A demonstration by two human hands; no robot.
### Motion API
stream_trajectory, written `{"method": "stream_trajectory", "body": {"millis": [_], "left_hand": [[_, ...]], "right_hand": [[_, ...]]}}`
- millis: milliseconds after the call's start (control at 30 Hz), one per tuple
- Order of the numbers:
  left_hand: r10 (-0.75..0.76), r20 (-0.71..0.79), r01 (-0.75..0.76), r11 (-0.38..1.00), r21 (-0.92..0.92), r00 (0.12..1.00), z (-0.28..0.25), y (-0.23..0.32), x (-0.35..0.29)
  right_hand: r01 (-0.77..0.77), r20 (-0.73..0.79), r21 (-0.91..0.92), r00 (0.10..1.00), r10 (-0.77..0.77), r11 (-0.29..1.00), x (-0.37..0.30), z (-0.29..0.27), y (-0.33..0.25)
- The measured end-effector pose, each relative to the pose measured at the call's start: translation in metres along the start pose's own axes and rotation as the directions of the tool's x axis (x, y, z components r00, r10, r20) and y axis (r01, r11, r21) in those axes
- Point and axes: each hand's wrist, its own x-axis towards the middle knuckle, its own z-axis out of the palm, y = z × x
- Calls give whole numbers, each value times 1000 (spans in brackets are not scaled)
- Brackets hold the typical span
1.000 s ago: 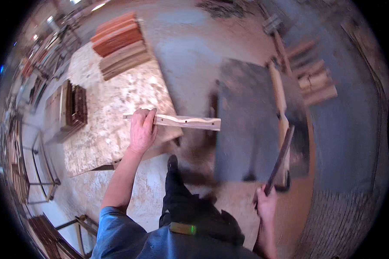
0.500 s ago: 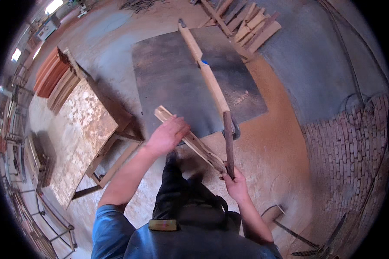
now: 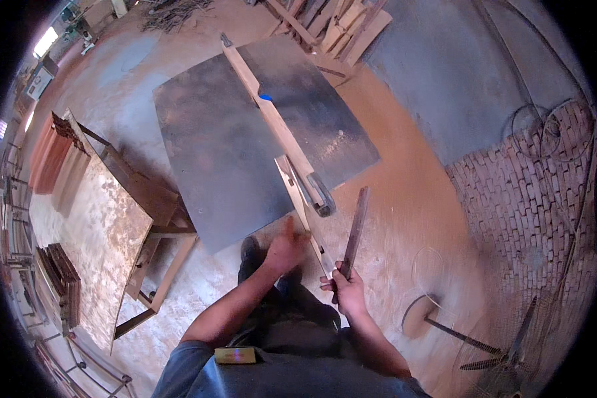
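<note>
Both forearms angle inward from the bottom corners. Right hand (image 3: 348, 290) is palm-up-ish, fingers closed around a dark wooden strip (image 3: 357, 229) that sticks up and leans slightly right. The pale wooden strip (image 3: 294, 194) has its lower end right at those same fingers, slanting up and left from there. Left hand (image 3: 288, 249) is kinda blurry just left of the pale one, index finger poking out; can't tell how open the rest is or if it's touching. The pale strip's top end overlaps the black tabletop (image 3: 205, 146), next to a long wooden bar (image 3: 282, 132). Farther off, loose wood pieces (image 3: 345, 30).
</note>
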Motion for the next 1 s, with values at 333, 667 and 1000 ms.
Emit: {"method": "stream_trajectory", "body": {"millis": [333, 667, 1000], "left_hand": [[-139, -140, 154, 983, 99, 980, -38, 56, 84], [-112, -182, 149, 967, 205, 977, -54, 47, 114], [-117, -259, 191, 939, 285, 959, -50, 46, 118]], "right_hand": [[187, 120, -192, 979, -166, 963, 8, -7, -45], [188, 211, -682, 976, -57, 707, -70, -73, -30], [98, 171, -747, 984, 47, 658, -64, -52, -63]]}}
